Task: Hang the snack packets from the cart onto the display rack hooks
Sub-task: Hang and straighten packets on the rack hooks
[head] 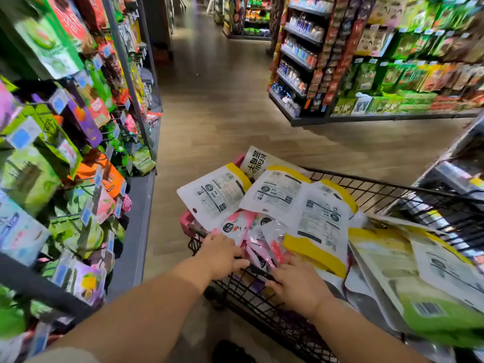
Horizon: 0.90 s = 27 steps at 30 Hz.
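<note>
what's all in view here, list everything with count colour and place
cart: one, black wire with a pink corner, lower centre
white-and-yellow packets: at least three, lying on top of the load in the cart
pink packets: several, pink and white, at the cart's near end
green-and-white packets: a few, at the cart's right end
display rack: one, hung with green, purple and orange packets, on the left
shelves: stocked, mostly green and red, across the aisle
floor: brown wood-look, centre
left hand: on the cart's near rim
right hand: fingertips among the pink packets, grip unclear
</note>
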Available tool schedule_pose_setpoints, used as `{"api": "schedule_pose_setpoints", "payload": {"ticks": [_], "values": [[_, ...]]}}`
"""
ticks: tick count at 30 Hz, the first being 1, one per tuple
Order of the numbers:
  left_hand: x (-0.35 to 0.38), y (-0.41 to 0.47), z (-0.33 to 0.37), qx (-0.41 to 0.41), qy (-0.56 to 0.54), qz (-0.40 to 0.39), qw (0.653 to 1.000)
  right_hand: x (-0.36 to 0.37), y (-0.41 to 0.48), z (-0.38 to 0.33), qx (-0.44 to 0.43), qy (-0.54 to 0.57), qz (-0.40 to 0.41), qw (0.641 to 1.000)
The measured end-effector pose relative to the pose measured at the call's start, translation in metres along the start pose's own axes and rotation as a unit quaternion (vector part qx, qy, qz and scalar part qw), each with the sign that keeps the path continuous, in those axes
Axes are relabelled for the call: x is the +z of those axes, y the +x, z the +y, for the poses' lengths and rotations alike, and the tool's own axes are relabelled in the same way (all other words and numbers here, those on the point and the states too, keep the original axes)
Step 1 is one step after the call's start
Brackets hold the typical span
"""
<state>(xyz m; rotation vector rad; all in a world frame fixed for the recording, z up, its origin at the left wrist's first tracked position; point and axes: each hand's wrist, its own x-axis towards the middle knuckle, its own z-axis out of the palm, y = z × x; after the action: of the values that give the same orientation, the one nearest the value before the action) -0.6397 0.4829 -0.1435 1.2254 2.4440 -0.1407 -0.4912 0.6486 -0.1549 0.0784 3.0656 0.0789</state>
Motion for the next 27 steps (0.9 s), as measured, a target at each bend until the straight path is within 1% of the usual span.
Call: {"api": "schedule_pose_setpoints", "payload": {"ticks": [4, 7, 11, 14, 16, 19, 20, 21, 23, 24, 27], "values": [[0.014, -0.011, -0.004, 0.009, 0.029, 0.007, 1.0, -0.009, -0.008, -0.014, -0.042, 0.055, -0.051, 0.996], [0.022, -0.023, -0.008, 0.002, 0.022, 0.014, 1.0, -0.016, -0.013, -0.024, -0.049, 0.055, -0.09, 0.993], [0.033, -0.042, -0.014, -0.009, 0.019, 0.018, 1.0, -0.015, -0.017, -0.034, -0.06, 0.054, -0.114, 0.99], [0.041, -0.052, -0.016, -0.021, 0.031, 0.013, 0.999, -0.011, -0.019, -0.038, -0.075, 0.084, -0.092, 0.989], [0.048, -0.059, -0.018, -0.022, 0.032, 0.014, 0.999, -0.011, -0.022, -0.035, -0.063, 0.128, -0.075, 0.987], [0.057, -0.075, -0.016, -0.026, -0.009, 0.032, 0.999, -0.009, -0.035, -0.034, -0.109, 0.135, -0.013, 0.985], [0.061, -0.08, -0.015, -0.034, -0.021, 0.035, 0.999, -0.008, -0.04, -0.033, -0.127, 0.136, -0.009, 0.982], [0.065, -0.086, -0.013, -0.043, -0.033, 0.039, 0.998, -0.008, -0.046, -0.033, -0.129, 0.157, -0.053, 0.978], [0.075, -0.097, -0.009, -0.057, -0.053, 0.046, 0.996, -0.008, -0.055, -0.031, -0.117, 0.205, -0.174, 0.956], [0.08, -0.102, -0.006, -0.063, -0.058, 0.053, 0.995, -0.006, -0.06, -0.031, -0.114, 0.221, -0.208, 0.946], [0.093, -0.121, 0.002, -0.079, -0.069, 0.062, 0.993, -0.008, -0.074, -0.034, -0.14, 0.237, -0.226, 0.934]]}}
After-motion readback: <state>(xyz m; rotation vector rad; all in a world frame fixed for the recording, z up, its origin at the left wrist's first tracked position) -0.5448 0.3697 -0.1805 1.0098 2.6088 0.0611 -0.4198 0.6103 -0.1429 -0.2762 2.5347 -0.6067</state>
